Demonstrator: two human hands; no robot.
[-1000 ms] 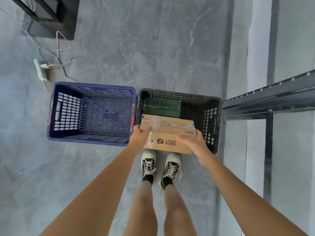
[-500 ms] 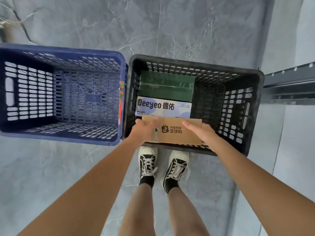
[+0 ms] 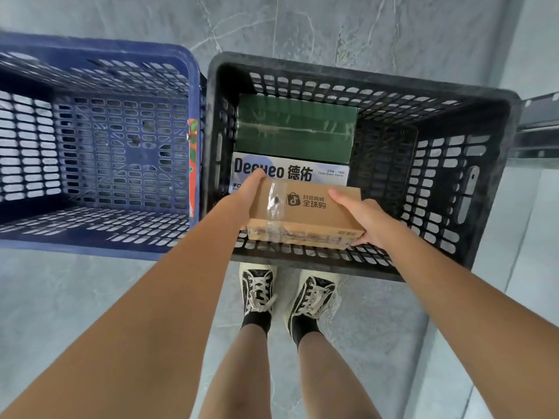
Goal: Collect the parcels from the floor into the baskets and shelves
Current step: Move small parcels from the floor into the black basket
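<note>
Grey marbled floor [image 3: 378, 31], two crates side by side on it, seen from above. Left hand [image 3: 242, 204] grips the left end of a brown cardboard parcel [image 3: 305, 213], fingers [image 3: 257, 176] curled over its far corner. Right hand [image 3: 360, 216] grips the right end, thumb lying on the top face, remaining fingers wrapped underneath. Parcel held level, clear tape across its left part, printed logo on top. It sits inside the rim of the black basket [image 3: 453, 95], low at the near wall; whether it touches the bottom cannot be told. Just beyond it in the same basket lies a white box [image 3: 302, 172], and past that a green box [image 3: 295, 131] against the far wall. Blue basket [image 3: 96, 55] stands touching the black one on the left. Two laced shoes [image 3: 258, 290] stand just before the black basket. Metal shelf rail [image 3: 538, 125] at right edge.
</note>
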